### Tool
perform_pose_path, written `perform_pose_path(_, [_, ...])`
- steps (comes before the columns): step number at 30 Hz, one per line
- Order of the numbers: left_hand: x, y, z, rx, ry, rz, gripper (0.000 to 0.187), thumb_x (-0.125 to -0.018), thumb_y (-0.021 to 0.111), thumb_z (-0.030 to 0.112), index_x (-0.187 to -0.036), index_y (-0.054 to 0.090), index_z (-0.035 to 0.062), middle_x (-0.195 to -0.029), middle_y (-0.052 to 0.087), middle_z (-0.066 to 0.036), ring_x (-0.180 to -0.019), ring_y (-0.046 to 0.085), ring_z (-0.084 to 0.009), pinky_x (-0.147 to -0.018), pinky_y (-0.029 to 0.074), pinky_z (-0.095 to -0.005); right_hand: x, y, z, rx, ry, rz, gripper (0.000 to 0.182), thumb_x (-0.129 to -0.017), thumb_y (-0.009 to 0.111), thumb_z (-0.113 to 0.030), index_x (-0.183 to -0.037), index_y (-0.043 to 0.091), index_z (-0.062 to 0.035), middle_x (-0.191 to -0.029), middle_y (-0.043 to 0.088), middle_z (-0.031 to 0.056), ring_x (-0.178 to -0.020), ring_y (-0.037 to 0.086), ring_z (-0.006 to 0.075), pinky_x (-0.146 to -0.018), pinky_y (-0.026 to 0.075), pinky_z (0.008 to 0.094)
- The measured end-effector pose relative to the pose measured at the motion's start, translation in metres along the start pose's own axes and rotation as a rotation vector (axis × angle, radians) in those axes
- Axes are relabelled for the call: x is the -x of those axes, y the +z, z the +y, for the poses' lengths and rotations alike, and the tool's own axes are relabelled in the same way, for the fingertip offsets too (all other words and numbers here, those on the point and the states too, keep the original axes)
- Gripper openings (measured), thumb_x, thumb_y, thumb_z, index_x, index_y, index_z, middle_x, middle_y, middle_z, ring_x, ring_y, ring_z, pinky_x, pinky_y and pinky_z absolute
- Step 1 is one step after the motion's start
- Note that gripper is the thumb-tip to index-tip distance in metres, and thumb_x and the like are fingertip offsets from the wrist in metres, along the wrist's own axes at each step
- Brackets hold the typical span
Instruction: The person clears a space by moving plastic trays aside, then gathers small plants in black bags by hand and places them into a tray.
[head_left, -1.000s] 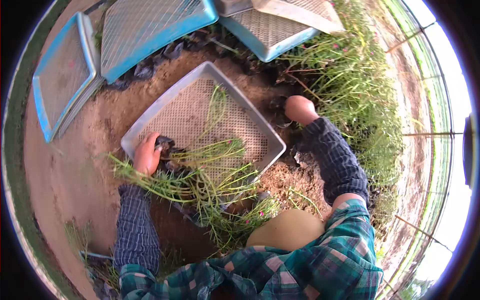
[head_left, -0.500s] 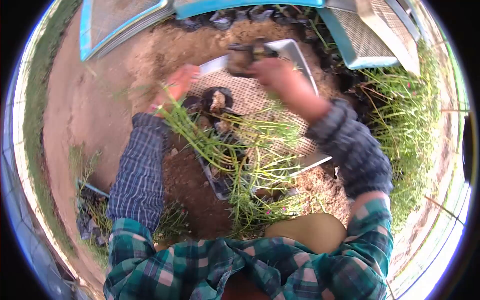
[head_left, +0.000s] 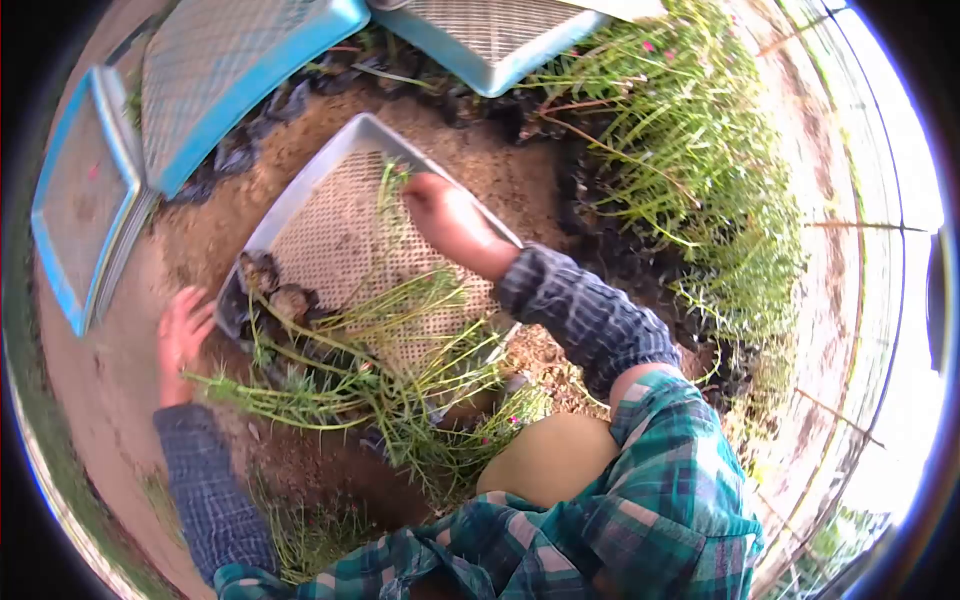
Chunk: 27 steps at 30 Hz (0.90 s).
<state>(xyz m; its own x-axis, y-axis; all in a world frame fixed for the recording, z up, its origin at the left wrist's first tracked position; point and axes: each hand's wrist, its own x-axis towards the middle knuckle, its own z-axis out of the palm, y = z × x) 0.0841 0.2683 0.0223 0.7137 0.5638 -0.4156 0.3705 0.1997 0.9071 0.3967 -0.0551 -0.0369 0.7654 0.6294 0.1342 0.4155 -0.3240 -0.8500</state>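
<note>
My left hand [head_left: 183,335] is open, fingers spread, over bare soil just left of the crate's corner. My right hand [head_left: 450,222] is closed above the far right part of a pale mesh-bottomed crate [head_left: 330,220]. A thin green sprig [head_left: 392,205] shows right at its fingertips; I cannot tell what the fingers hold. At the crate's left end, a dark soil-filled seedling bag [head_left: 260,270] and another root clump [head_left: 293,301] lie on their sides. Long leafy stems [head_left: 340,385] spread from them toward me, over the crate's near edge.
Blue-rimmed mesh crates [head_left: 255,90] stand at the back left, with another stack [head_left: 90,210] beside them and one more crate [head_left: 490,50] at the back. Dense plants with pink flowers [head_left: 700,170] in black bags line the right. My knee [head_left: 550,460] is close to the crate.
The view has turned right. The bag that was in my right hand no longer shows there. My left hand has moved away from the crate's rim, out to the left.
</note>
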Motion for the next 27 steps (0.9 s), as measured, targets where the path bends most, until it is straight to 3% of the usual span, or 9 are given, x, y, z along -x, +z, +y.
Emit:
perform_pose_path(3, [-0.017, -0.050, 0.033, -0.145, 0.012, 0.258, 0.057, -0.094, 0.047, 0.048, -0.130, 0.046, 0.0036, -0.128, 0.052, -0.011, -0.117, 0.049, -0.0247, -0.101, 0.036, -0.0389, 0.033, -0.071, 0.056, 0.041, 0.398, 0.103, 0.011, -0.082, 0.058, -0.012, -0.087, 0.063, -0.0038, -0.079, 0.063, 0.0163, -0.075, 0.064, 0.0269, -0.069, 0.050, 0.0395])
perform_pose_path(7, [-0.038, 0.006, 0.121, -0.241, 0.195, 0.100, 0.053, -0.097, 0.041, 0.045, -0.130, 0.046, 0.0036, -0.127, 0.052, -0.011, -0.115, 0.051, -0.0219, -0.101, 0.037, -0.0356, 0.097, -0.129, 0.093, -0.271, 0.875, 0.335, 0.020, -0.086, 0.060, -0.012, -0.102, 0.057, -0.0006, -0.083, 0.063, 0.0102, -0.062, 0.062, 0.0151, -0.054, 0.053, 0.0281])
perform_pose_path(11, [-0.041, 0.159, 0.156, -0.561, 0.246, -0.338, 0.039, -0.099, 0.040, 0.036, -0.122, 0.052, 0.0069, -0.117, 0.057, -0.009, -0.107, 0.056, -0.0196, -0.094, 0.043, -0.0335, 0.099, -0.156, 0.129, -0.416, 0.845, 0.695, 0.044, -0.082, 0.069, -0.014, -0.114, 0.044, 0.0038, -0.089, 0.059, 0.0109, -0.059, 0.060, 0.0144, -0.052, 0.053, 0.0253])
perform_pose_path(14, [-0.059, 0.239, 0.100, -0.833, 0.124, -0.653, 0.033, -0.097, 0.045, 0.029, -0.118, 0.053, 0.0053, -0.111, 0.061, -0.008, -0.101, 0.058, -0.0212, -0.088, 0.046, -0.0336, 0.063, -0.163, 0.130, -0.534, 0.771, 0.589, 0.042, -0.078, 0.074, -0.022, -0.107, 0.052, -0.0006, -0.079, 0.058, 0.0055, -0.056, 0.055, 0.0122, -0.049, 0.047, 0.0240])
perform_pose_path(15, [-0.059, 0.260, 0.077, -1.056, 0.210, -0.637, 0.042, -0.096, 0.046, 0.038, -0.111, 0.055, -0.0002, -0.104, 0.062, -0.018, -0.095, 0.060, -0.0302, -0.084, 0.046, -0.0369, 0.052, -0.165, 0.134, -0.594, 0.763, 0.507, 0.041, -0.076, 0.075, -0.021, -0.105, 0.053, -0.0020, -0.078, 0.058, 0.0048, -0.056, 0.054, 0.0118, -0.046, 0.046, 0.0246])
perform_pose_path(17, [-0.046, 0.298, 0.051, -1.377, -0.012, -0.457, 0.061, -0.094, 0.042, 0.047, -0.111, 0.051, -0.0110, -0.105, 0.059, -0.029, -0.099, 0.059, -0.0387, -0.088, 0.045, -0.0447, 0.036, -0.163, 0.145, -0.571, 0.816, 0.534, 0.033, -0.076, 0.076, -0.026, -0.097, 0.058, -0.0067, -0.073, 0.057, 0.0008, -0.056, 0.050, 0.0104, -0.045, 0.038, 0.0243])
perform_pose_path(19, [-0.035, 0.307, 0.020, -1.312, -0.025, -0.373, 0.064, -0.095, 0.039, 0.048, -0.114, 0.047, -0.0122, -0.105, 0.061, -0.027, -0.098, 0.060, -0.0404, -0.087, 0.046, -0.0463, 0.031, -0.165, 0.134, -0.526, 0.840, 0.504, 0.030, -0.078, 0.074, -0.030, -0.092, 0.059, -0.0089, -0.073, 0.054, -0.0015, -0.058, 0.047, 0.0096, -0.046, 0.033, 0.0245])
perform_pose_path(24, [0.011, 0.300, -0.012, -0.845, -0.054, -0.707, 0.076, -0.095, 0.020, 0.060, -0.136, 0.035, -0.0009, -0.131, 0.048, -0.023, -0.115, 0.052, -0.0364, -0.099, 0.038, -0.0437, 0.036, -0.176, 0.148, -0.519, 0.855, 0.343, 0.037, -0.085, 0.060, -0.051, -0.088, 0.060, -0.0143, -0.076, 0.049, -0.0033, -0.068, 0.043, 0.0103, -0.057, 0.034, 0.0269])
perform_pose_path(27, [0.027, 0.286, -0.024, -0.822, -0.262, -0.966, 0.076, -0.094, 0.018, 0.061, -0.125, 0.053, 0.0014, -0.121, 0.057, -0.023, -0.116, 0.050, -0.0395, -0.103, 0.035, -0.0435, 0.038, -0.157, 0.145, -0.459, 0.821, 0.525, 0.034, -0.088, 0.056, -0.049, -0.082, 0.056, -0.0146, -0.075, 0.050, -0.0021, -0.068, 0.047, 0.0110, -0.051, 0.038, 0.0270])
